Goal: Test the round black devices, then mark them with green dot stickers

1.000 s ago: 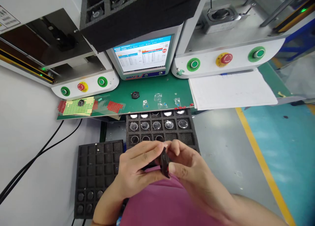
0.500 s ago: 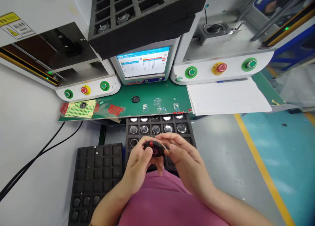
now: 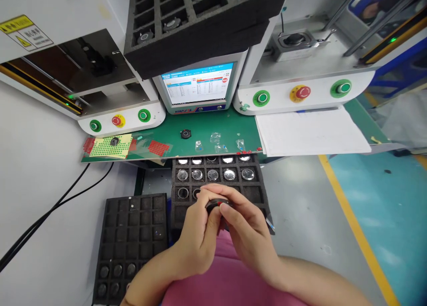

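Observation:
A round black watch-like part (image 3: 215, 203) with a small red patch is gripped between both hands, above a foam tray (image 3: 251, 194) of round pieces. My left hand (image 3: 200, 230) wraps round its left side, thumb on its face. My right hand (image 3: 248, 226) closes on its right side, thumb beside the red patch. The fingers hide most of the part. A similar black part (image 3: 186, 134) lies on the green bench (image 3: 170, 123).
Two machines with green and red buttons flank a screen (image 3: 198, 86). A black foam tray (image 3: 200, 43) juts out above it. Papers (image 3: 310, 132) lie at right, sticker sheets (image 3: 110, 146) at left. Another foam tray (image 3: 133, 235) stands lower left.
My right hand has moved left and closed on the black part. The part has tilted, so less of its face shows. The view has shifted slightly.

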Demonstrator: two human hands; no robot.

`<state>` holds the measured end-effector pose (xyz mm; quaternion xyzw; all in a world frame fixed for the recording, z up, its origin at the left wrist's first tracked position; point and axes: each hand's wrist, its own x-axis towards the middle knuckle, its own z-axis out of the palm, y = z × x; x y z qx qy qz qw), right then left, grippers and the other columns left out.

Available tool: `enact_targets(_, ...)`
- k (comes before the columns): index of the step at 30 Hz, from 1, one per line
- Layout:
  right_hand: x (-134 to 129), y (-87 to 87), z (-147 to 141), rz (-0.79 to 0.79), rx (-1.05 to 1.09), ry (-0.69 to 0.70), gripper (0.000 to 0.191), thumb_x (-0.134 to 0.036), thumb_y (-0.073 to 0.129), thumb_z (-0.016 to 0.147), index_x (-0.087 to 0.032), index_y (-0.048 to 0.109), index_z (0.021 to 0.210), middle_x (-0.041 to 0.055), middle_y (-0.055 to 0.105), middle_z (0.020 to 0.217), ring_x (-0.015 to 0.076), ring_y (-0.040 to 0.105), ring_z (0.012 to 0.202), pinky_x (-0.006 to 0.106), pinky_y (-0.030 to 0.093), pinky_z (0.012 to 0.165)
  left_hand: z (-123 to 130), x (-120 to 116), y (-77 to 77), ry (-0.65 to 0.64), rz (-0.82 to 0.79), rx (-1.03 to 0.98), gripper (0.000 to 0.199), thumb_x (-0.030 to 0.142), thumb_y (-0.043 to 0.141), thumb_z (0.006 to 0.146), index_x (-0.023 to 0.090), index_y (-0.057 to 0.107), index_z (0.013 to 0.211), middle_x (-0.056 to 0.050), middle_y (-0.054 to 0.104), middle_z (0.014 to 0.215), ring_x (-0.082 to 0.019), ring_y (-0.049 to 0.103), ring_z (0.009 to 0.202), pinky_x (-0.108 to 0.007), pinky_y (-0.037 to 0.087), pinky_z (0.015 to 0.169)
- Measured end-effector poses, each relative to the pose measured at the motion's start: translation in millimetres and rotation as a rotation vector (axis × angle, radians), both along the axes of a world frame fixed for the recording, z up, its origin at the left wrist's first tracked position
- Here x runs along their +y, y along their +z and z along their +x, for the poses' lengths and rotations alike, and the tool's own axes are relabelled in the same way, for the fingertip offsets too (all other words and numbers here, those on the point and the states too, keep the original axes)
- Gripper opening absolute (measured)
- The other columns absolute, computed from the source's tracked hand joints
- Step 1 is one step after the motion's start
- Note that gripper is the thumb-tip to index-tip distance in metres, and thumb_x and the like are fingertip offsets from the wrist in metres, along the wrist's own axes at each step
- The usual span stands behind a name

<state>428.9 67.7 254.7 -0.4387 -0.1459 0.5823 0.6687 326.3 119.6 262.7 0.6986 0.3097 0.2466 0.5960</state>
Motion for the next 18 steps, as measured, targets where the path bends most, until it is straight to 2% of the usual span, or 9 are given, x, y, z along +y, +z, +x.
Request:
enact_targets(4, 4.7, 2.8, -6.5, -0.082, 0.043, -0.135, 0.016, -0.031, 0.069, 0.073, -0.026, 0.076, 0.085, 0.0024, 0.074, 0.089, 0.0163, 0.069, 0.081, 0.022, 0.056, 0.069, 5.8, -1.1, 2.6, -0.001, 0.244, 0.011, 0.020, 0.017, 0.035, 0.098, 0.020, 0.048, 0.113, -0.006, 0.063, 0.098, -0.015, 0.062, 0.081, -0.026, 0.049, 0.071)
enact_targets(6, 6.9, 5.0, -11.2, -0.118, 0.074, -0.217, 0.013, -0.028, 0.068, 0.068, -0.025, 0.077, 0.077, 0.0005, 0.074, 0.085, 0.0150, 0.070, 0.077, 0.020, 0.056, 0.068, 8.8, -2.0, 4.1, 0.015, 0.360, 0.026, 0.023, 0.012, 0.036, 0.095, 0.020, 0.046, 0.115, -0.007, 0.065, 0.101, -0.016, 0.065, 0.086, -0.027, 0.050, 0.073)
enact_targets(11, 10.8, 10.3, -16.4, -0.157, 0.151, -0.244, 0.012, -0.027, 0.065, 0.064, -0.024, 0.076, 0.070, 0.0008, 0.073, 0.073, 0.0130, 0.068, 0.065, 0.019, 0.054, 0.060, 10.3, -4.8, 2.9, 0.074, 0.545, 0.137, 0.021, 0.011, 0.038, 0.093, 0.018, 0.046, 0.111, -0.007, 0.068, 0.091, -0.016, 0.066, 0.073, -0.026, 0.049, 0.062)
enact_targets(15, 12.8, 10.2, -16.0, -0.147, 0.130, -0.253, 0.010, -0.027, 0.065, 0.065, -0.023, 0.074, 0.066, 0.0005, 0.072, 0.075, 0.0148, 0.069, 0.070, 0.021, 0.056, 0.065, 10.4, -7.3, -3.1, 0.137, 0.689, 0.189, 0.016, 0.014, 0.039, 0.092, 0.018, 0.047, 0.105, -0.005, 0.067, 0.077, -0.016, 0.061, 0.055, -0.026, 0.042, 0.049)
enact_targets(18, 13.2, 7.1, -17.5, -0.115, 0.104, -0.257, 0.010, -0.029, 0.064, 0.070, -0.023, 0.071, 0.066, 0.0001, 0.070, 0.075, 0.0166, 0.070, 0.072, 0.024, 0.056, 0.068, 10.7, -8.0, -7.2, 0.147, 0.708, 0.187, 0.015, 0.012, 0.040, 0.091, 0.018, 0.049, 0.102, -0.006, 0.068, 0.077, -0.016, 0.062, 0.056, -0.026, 0.041, 0.049)
